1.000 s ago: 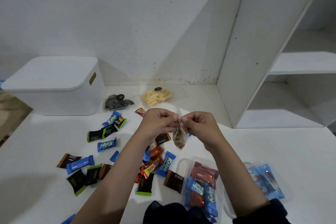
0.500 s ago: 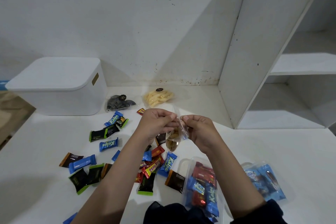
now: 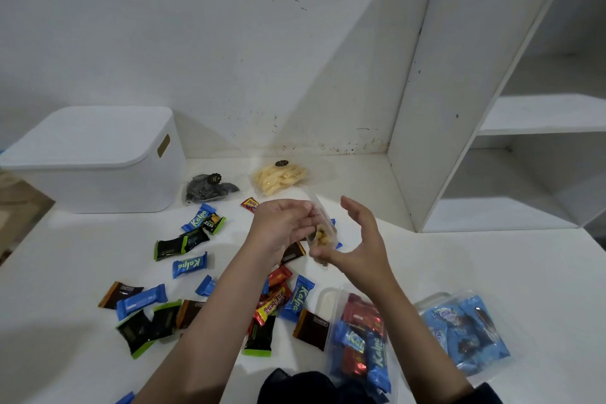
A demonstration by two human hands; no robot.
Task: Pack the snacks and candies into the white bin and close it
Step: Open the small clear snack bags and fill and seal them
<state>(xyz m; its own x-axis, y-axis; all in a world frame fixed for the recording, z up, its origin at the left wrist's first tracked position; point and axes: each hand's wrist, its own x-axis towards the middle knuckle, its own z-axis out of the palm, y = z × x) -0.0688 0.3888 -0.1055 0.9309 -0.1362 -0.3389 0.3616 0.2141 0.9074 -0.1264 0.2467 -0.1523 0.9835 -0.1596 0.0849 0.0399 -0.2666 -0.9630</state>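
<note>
Nearest the camera, at the bottom edge, a clear bag of red and blue bars (image 3: 359,348) lies on the white table (image 3: 492,266), and just to its right sits a clear pack of pale blue sweets (image 3: 465,334). Left of these, loose wrapped candies spread across the tabletop: black-and-green packets (image 3: 141,330), a long blue bar (image 3: 141,301), brown-wrapped pieces (image 3: 311,328), a red-and-yellow bar (image 3: 273,303) and several blue "Kalpa" packets (image 3: 189,265).

Above that scatter, both forearms reach forward. The left hand (image 3: 282,227) pinches the top of a small clear pouch of brownish snacks (image 3: 322,238) with curled fingers, holding it off the table. The right hand (image 3: 362,241) is spread, fingers straight and apart, its palm turned toward the pouch; its lower fingers appear to touch the bottom of the pouch, though blur makes the contact hard to confirm.

Farther back, near the wall, a bag of pale yellow sticks (image 3: 281,176) lies beside a bag of dark sweets (image 3: 210,188). To the far left stands the white bin (image 3: 98,170), with its lid (image 3: 88,138) on. A white shelf unit (image 3: 485,128) rises at the right.
</note>
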